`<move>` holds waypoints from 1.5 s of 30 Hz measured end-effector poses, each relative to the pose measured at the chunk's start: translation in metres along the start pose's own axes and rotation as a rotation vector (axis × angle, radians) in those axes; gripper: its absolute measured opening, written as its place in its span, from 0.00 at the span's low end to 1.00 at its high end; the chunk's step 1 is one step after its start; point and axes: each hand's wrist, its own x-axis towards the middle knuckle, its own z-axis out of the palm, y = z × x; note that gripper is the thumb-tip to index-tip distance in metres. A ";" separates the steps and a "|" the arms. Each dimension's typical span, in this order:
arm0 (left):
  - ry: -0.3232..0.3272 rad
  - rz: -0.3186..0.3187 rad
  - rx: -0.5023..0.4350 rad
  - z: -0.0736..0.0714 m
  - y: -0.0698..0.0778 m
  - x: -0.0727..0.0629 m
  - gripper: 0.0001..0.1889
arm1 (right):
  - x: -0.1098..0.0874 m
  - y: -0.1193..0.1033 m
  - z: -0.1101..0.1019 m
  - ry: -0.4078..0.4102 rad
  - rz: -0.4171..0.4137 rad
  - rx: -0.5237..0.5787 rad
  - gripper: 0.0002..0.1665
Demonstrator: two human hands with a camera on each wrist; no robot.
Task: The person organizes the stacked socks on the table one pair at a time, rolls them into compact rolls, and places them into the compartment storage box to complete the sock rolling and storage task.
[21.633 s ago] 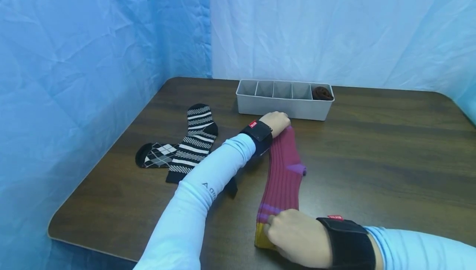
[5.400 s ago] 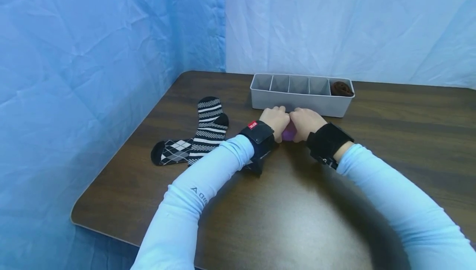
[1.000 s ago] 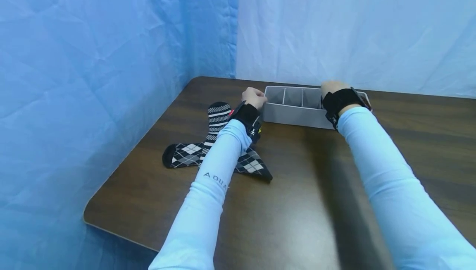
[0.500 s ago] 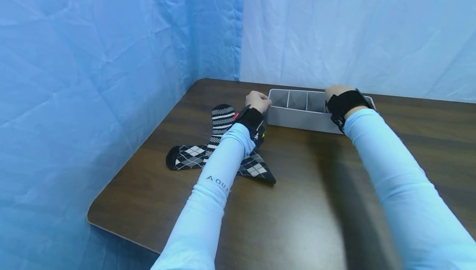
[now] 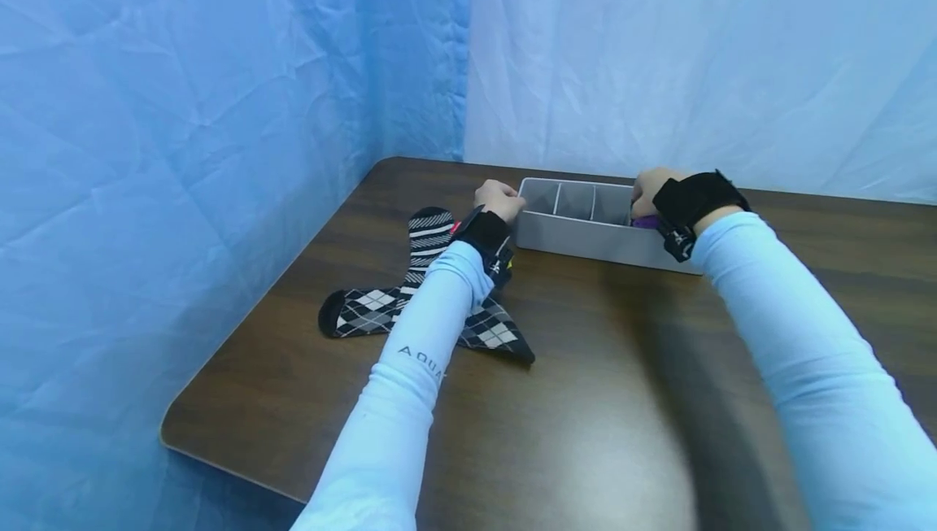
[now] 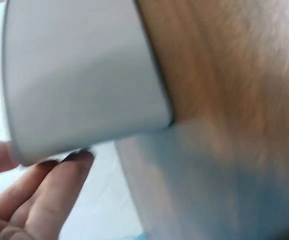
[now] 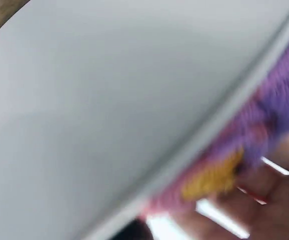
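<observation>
In the head view my left hand (image 5: 499, 199) is at the left end of a grey divided storage box (image 5: 586, 238). The left wrist view shows its thumb and fingers (image 6: 57, 197) pinching the box's corner rim. My right hand (image 5: 650, 188) is over the box's right part, holding a rolled pair of socks (image 5: 646, 223), of which a purple bit shows. In the right wrist view the purple, pink and mustard roll (image 7: 212, 175) bulges along the box rim, with fingers (image 7: 279, 192) against its far side. The right hand and wrist hide the rightmost compartments.
Left of the box lie a black-and-white striped sock (image 5: 428, 238) and an argyle sock (image 5: 369, 311), crossed and partly under my left arm. The brown wooden table (image 5: 571, 401) has blue sheeting (image 5: 220, 108) behind and at the left.
Since about 20 seconds ago the flat maroon socks have become a roll at the box. Over the last half second my right hand shifts slightly right, exposing purple fabric. My left hand stays at the rim.
</observation>
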 end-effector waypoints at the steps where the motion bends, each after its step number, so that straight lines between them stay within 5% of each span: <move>1: -0.018 0.008 0.006 -0.004 0.000 0.001 0.12 | -0.001 0.000 -0.002 0.025 -0.019 0.000 0.16; 4: -0.064 0.076 0.070 -0.024 0.003 0.006 0.13 | -0.007 -0.004 -0.010 0.098 -0.093 0.003 0.19; 8: -0.142 0.279 0.263 -0.060 0.004 0.007 0.14 | -0.022 -0.021 -0.017 0.217 -0.210 -0.077 0.18; 14: -0.288 0.563 0.644 -0.090 -0.025 -0.035 0.10 | -0.043 -0.061 0.001 0.315 -0.424 -0.156 0.15; 16: -0.371 0.584 0.753 -0.090 -0.041 -0.056 0.09 | -0.048 -0.071 0.010 0.309 -0.501 -0.178 0.15; 20: -0.554 0.482 0.872 -0.083 -0.065 -0.087 0.15 | -0.058 -0.082 0.025 0.285 -0.587 -0.195 0.14; 23: -0.598 0.415 0.894 -0.076 -0.077 -0.095 0.17 | -0.062 -0.085 0.035 0.258 -0.578 -0.205 0.13; 30: -0.533 0.512 0.837 -0.072 -0.096 -0.095 0.08 | -0.064 -0.083 0.047 0.219 -0.552 -0.213 0.13; 36: -0.544 0.457 0.751 -0.077 -0.103 -0.100 0.13 | -0.059 -0.079 0.050 0.196 -0.532 -0.214 0.14; 41: -0.507 0.572 0.730 -0.078 -0.108 -0.097 0.05 | -0.057 -0.078 0.052 0.165 -0.528 -0.213 0.14; 45: -0.404 0.582 0.678 -0.085 -0.095 -0.092 0.01 | -0.056 -0.076 0.050 0.181 -0.543 -0.216 0.13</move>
